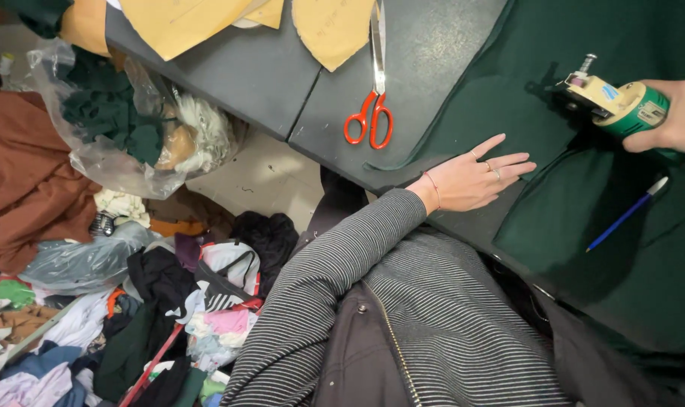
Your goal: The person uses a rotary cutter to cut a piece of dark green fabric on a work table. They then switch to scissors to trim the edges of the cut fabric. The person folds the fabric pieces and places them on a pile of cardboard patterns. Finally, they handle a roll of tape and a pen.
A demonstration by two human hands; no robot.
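Left hand (474, 179) spread flat on dark green fabric (583, 218), right hand (677, 117) clasping green handheld cutter (617, 105), blue pen (627, 214) nearby

Right hand (677, 113) — cut off by frame edge

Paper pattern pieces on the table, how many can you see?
3. One large tan piece lies at the top left of the grey table, a small one beside it, and a third next to the red-handled scissors. All run past the frame's edge, so more may be hidden.
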